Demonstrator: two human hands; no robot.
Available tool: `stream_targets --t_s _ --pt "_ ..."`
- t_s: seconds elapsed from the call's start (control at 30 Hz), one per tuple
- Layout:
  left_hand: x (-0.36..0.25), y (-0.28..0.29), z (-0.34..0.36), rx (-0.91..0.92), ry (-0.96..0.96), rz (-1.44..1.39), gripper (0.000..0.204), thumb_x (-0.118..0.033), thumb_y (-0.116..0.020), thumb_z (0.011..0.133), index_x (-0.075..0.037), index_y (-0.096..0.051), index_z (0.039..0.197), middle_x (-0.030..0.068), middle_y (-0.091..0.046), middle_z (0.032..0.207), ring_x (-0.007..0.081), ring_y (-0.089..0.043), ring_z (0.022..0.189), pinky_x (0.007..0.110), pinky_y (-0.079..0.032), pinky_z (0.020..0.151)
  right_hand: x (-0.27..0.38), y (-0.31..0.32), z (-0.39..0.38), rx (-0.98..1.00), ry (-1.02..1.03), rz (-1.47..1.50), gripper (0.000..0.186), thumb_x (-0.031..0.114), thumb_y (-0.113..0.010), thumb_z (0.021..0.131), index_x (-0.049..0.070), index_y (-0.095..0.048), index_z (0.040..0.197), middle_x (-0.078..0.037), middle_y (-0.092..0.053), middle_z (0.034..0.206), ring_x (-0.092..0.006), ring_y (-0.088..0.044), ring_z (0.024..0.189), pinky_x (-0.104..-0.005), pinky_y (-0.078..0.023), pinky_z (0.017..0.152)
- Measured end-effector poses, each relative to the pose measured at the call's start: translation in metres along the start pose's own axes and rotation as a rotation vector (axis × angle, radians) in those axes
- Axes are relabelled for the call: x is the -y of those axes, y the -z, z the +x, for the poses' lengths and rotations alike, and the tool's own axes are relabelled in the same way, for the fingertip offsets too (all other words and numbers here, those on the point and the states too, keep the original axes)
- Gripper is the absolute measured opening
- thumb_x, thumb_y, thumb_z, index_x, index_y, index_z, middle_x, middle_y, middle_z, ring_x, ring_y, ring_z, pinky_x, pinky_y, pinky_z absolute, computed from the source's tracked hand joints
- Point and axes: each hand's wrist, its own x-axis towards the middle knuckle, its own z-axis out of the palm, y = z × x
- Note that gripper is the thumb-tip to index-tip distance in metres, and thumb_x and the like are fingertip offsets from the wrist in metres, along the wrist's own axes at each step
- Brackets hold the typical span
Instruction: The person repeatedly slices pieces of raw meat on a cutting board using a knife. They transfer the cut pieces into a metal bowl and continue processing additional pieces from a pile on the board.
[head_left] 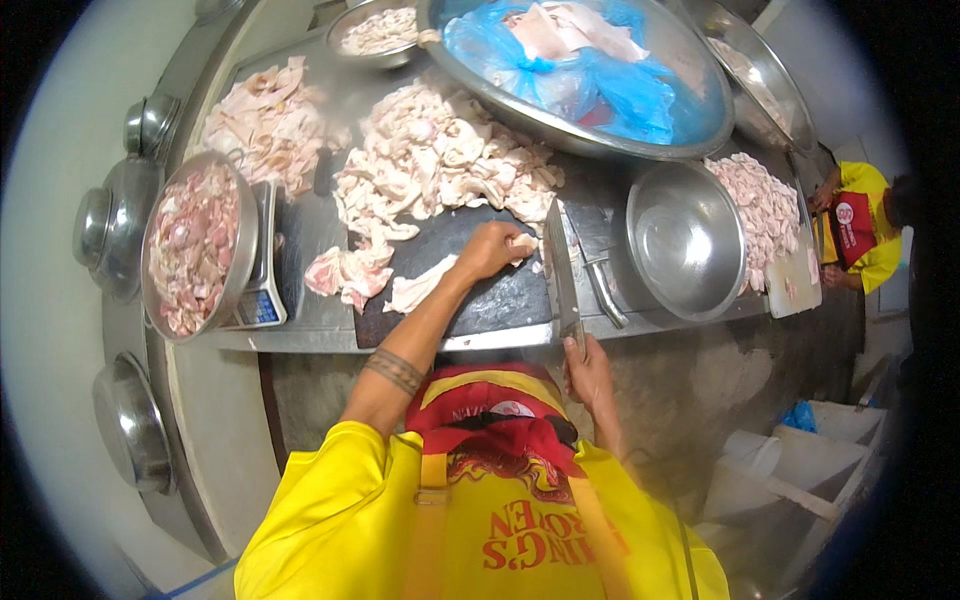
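Observation:
My left hand (490, 250) is closed on the end of a pale raw meat piece (521, 243) and presses it on the dark cutting board (465, 312). Upright in my right hand (588, 372) is a long wide-bladed knife (562, 262), its blade just right of the held meat. Beneath my left forearm lies a long pale strip of meat (418, 287). A pinkish lump (350, 272) rests at the board's left edge. Beyond my left hand rises a large heap of pale, folded meat strips (435, 150), resembling tripe or intestine.
Right of the board lie a grey-handled metal tool (604, 292) and a metal bowl (687, 240). A large basin (590, 140) holds blue bags. At left, a bowl of meat (197, 245) sits on a scale (262, 300). A co-worker (858, 225) stands beside cut meat (757, 215).

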Motion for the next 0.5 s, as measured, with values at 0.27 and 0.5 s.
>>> stream_targets --t_s 0.27,0.5 --pt "-0.13 0.113 0.004 -0.055 -0.086 -0.649 0.024 -0.019 -0.077 0.093 0.001 -0.073 0.106 0.0023 -0.07 0.08 0.0055 -0.06 0.067 0.021 -0.048 0.059 -0.006 0.001 0.006 0.057 -0.015 0.109 0.028 0.033 -0.058 0.104 0.006 -0.054 0.102 -0.002 -0.054 0.066 -0.0115 -0.05 0.045 -0.0282 -0.041 0.038" --pt "-0.114 0.145 -0.052 -0.128 -0.084 -0.604 0.025 -0.023 -0.07 0.099 0.001 -0.07 0.102 0.0054 -0.07 0.083 0.0107 -0.063 0.07 0.027 -0.051 0.064 -0.002 0.0 0.017 0.043 0.021 0.14 0.027 0.033 -0.056 0.105 0.006 -0.053 0.106 -0.001 -0.053 0.066 -0.0104 -0.05 0.046 -0.0276 -0.041 0.038"
